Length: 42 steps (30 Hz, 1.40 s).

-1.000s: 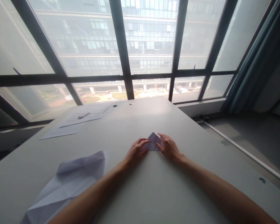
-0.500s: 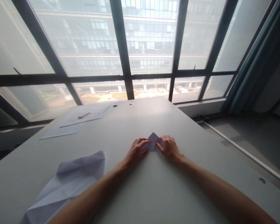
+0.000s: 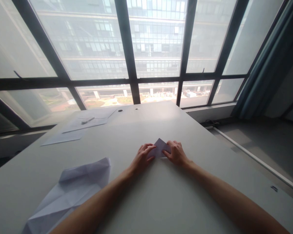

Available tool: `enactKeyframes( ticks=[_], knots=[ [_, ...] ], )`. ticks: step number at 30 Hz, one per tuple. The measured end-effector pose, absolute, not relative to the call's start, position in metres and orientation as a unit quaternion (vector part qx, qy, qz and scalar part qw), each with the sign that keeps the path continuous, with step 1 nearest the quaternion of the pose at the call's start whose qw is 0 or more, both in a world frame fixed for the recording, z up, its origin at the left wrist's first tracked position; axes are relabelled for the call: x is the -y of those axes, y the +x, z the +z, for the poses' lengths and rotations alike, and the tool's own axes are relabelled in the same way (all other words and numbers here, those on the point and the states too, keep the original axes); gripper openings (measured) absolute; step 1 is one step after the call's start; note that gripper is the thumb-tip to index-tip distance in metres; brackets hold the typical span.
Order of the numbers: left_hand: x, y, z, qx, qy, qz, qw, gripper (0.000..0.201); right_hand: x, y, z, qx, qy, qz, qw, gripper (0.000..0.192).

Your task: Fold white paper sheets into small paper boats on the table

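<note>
Folded paper, small, near the middle of the tabletop, apex toward the far window edge, long side across. Lower corners hidden under fingers. Left hand and right hand flat, fingers pressing it down, not pinching. Nearer, by the left edge, crumpled sheet, cut off below. Farther left, flat sheets with a pen; no writing legible.

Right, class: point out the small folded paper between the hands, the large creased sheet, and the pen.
small folded paper (image 3: 159,149), head view, on its raised peak between the hands.
large creased sheet (image 3: 73,190), head view, on its middle, near left of the table.
pen (image 3: 87,120), head view, mid-barrel, lying on far sheets.
</note>
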State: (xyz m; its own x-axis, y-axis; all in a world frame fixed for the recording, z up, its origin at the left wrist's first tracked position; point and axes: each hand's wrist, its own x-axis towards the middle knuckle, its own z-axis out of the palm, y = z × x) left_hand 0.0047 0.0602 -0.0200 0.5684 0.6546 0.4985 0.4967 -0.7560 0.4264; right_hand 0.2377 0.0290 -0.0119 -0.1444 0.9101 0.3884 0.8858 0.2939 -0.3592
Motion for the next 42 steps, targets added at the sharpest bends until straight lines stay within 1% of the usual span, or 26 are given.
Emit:
enactKeyframes(
  ticks=[9, 14, 16, 20, 26, 30, 35, 42],
  knots=[
    [-0.06, 0.005, -0.021, -0.332, 0.873, 0.336, 0.12, 0.053, -0.031, 0.24, -0.014, 0.764, -0.559, 0.074, 0.313, 0.02],
    [-0.061, 0.003, -0.021, -0.41, 0.848, 0.323, 0.096, 0.06, -0.037, 0.243, -0.018, 0.755, -0.546, 0.1, 0.349, 0.017],
    [-0.062, 0.002, -0.02, -0.446, 0.838, 0.304, 0.08, 0.06, -0.038, 0.244, -0.019, 0.753, -0.536, 0.105, 0.367, 0.017],
    [-0.062, 0.002, -0.02, -0.481, 0.826, 0.288, 0.06, 0.052, -0.04, 0.245, -0.022, 0.742, -0.534, 0.121, 0.387, 0.02],
    [-0.062, 0.002, -0.021, -0.482, 0.813, 0.317, 0.077, 0.037, -0.041, 0.246, -0.023, 0.728, -0.543, 0.131, 0.397, 0.022],
    [-0.063, 0.002, -0.018, -0.481, 0.816, 0.309, 0.084, 0.027, -0.041, 0.247, -0.022, 0.724, -0.548, 0.129, 0.398, 0.022],
    [-0.061, 0.002, -0.015, -0.451, 0.818, 0.337, 0.117, 0.013, -0.041, 0.247, -0.021, 0.719, -0.55, 0.139, 0.402, 0.023],
    [-0.061, 0.004, -0.018, -0.417, 0.814, 0.38, 0.138, 0.012, -0.041, 0.248, -0.021, 0.707, -0.554, 0.162, 0.409, 0.024]
  ],
)
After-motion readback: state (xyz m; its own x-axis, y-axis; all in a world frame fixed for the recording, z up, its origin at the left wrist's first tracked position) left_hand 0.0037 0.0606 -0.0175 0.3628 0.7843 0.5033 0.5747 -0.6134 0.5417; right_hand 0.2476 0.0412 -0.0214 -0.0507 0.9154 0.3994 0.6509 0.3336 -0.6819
